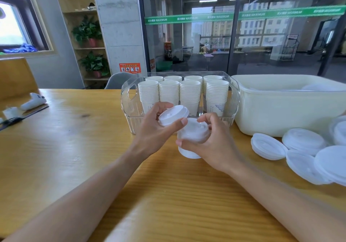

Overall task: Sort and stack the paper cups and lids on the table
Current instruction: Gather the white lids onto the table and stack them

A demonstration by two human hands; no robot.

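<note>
Lid held over a cup, mid-table

The lid sat tilted between the left hand's curled thumb and fingers, at 11 o'clock of the cup, which the right hand gripped; cup stacks in the clear bin stood at 12, loose lids at 3

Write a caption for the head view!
Left hand lifts a lid off the cup in the right hand.
</note>
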